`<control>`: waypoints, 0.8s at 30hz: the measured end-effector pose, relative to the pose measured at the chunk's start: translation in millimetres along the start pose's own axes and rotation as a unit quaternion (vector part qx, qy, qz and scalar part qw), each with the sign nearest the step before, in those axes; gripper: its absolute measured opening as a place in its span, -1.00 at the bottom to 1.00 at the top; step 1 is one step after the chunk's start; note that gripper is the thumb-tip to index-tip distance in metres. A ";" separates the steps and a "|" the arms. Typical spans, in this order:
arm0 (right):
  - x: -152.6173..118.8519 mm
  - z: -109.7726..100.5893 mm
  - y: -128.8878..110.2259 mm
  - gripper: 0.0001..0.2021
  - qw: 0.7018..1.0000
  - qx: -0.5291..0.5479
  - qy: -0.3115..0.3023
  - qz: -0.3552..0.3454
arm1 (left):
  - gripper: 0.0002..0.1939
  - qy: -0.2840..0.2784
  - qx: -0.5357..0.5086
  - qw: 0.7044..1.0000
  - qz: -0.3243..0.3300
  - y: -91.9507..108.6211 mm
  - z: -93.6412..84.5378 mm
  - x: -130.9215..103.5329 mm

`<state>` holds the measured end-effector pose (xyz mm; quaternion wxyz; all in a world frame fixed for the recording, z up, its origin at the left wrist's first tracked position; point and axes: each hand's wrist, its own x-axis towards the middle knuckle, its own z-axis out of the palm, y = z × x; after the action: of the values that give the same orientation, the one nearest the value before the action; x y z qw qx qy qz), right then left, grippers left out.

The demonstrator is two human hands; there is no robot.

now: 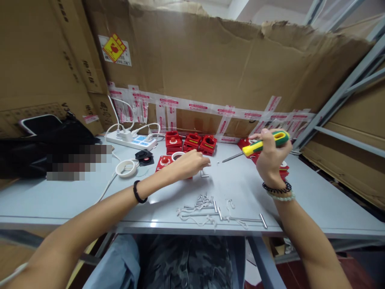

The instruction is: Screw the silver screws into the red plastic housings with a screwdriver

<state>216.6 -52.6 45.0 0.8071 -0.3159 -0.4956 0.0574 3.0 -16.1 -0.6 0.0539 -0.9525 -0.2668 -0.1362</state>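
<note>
My right hand (268, 154) is wrapped round the yellow and green handle of a screwdriver (249, 151). Its shaft slants down to the left, the tip close to the tabletop. My left hand (194, 162) is closed just above the table, over a red box (162, 162) that my forearm partly covers. A short metal T-shaped bar (205, 174) shows right below the left fingers; whether they grip it or something smaller is hidden. Between the left fingertips and the screwdriver tip lies a tiny silvery piece (218, 162).
Loose screws (204, 199) and T-shaped metal pins with white cords (246, 219) lie near the front edge. Several red boxes (192, 141) stand at the back, beside a power strip (132, 140). A tape roll (125, 168) and black bag (45, 148) are left; metal shelving (345, 92) rises right.
</note>
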 end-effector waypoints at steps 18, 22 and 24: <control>10.9 -5.5 6.9 -0.76 1.000 0.003 0.017 -0.010 | -0.86 -0.099 0.107 0.985 0.090 2.8 23.9 33.6; 12.1 -6.4 6.2 -0.74 0.999 -0.033 0.016 -0.023 | -0.87 -0.077 0.112 0.986 0.101 3.5 23.8 35.9; 14.6 -7.1 4.8 -0.74 0.998 -0.044 0.028 -0.039 | -0.84 -0.058 0.107 0.988 0.095 6.7 14.4 34.0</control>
<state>231.0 -46.1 51.2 0.8076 -0.3334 -0.4864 -0.0051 37.6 -2.5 -4.8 0.1523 -0.9686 -0.1909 -0.0458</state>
